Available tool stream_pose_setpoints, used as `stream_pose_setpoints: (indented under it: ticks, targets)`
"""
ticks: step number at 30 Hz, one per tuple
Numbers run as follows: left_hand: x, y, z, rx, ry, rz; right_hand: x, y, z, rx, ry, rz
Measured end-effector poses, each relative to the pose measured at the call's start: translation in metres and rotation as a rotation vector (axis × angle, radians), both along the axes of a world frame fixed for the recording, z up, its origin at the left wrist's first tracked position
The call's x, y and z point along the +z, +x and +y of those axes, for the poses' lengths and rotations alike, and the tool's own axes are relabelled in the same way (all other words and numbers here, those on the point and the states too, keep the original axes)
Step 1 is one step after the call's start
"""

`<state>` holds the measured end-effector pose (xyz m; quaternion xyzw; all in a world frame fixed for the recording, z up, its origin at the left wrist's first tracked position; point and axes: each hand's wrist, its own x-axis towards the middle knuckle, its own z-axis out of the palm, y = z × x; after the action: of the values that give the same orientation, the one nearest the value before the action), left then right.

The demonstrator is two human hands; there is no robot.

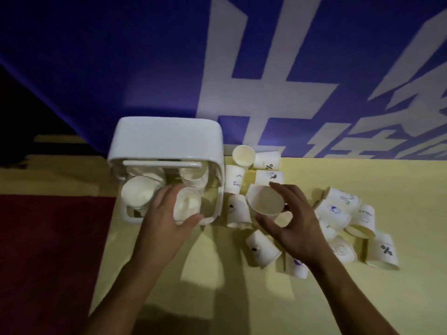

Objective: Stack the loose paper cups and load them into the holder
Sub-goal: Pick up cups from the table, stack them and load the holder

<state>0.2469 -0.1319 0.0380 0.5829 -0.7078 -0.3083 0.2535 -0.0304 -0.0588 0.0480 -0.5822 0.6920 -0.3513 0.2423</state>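
Observation:
A white cup holder [167, 141] stands at the back left of the yellow table, open toward me. Inside it lie a stack of paper cups [139, 195] on the left and clear plastic cups [193, 176] at the back right. My left hand [164, 221] grips another stack of white cups [187, 205] at the holder's mouth. My right hand [295, 223] curls its thumb and fingers round a single open paper cup [266, 200], just right of the holder. Several loose printed cups [263, 247] lie on their sides around and under that hand.
More loose cups [338, 209] are scattered on the yellow table [217, 298] to the right, and some [243, 154] stand by the back wall. A blue banner with white characters [121, 56] hangs behind. A dark red surface [48, 250] lies to the left.

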Motion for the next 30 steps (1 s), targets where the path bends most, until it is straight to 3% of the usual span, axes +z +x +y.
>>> stream_pose_setpoints:
  ticks: [8, 17, 23, 30]
  targets:
    - [-0.051, 0.006, -0.015, -0.121, -0.015, -0.074, -0.013, 0.053, -0.006, -0.081, -0.025, -0.054]
    - [-0.068, -0.013, -0.026, -0.076, -0.070, -0.079, -0.025, 0.055, -0.008, -0.090, -0.002, -0.067]
    - [-0.085, -0.014, -0.021, -0.013, 0.094, -0.029, -0.033, 0.058, -0.011, -0.058, 0.013, -0.094]
    - [-0.090, -0.009, -0.022, -0.002, 0.094, -0.019, -0.043, 0.067, -0.020, -0.042, 0.003, -0.122]
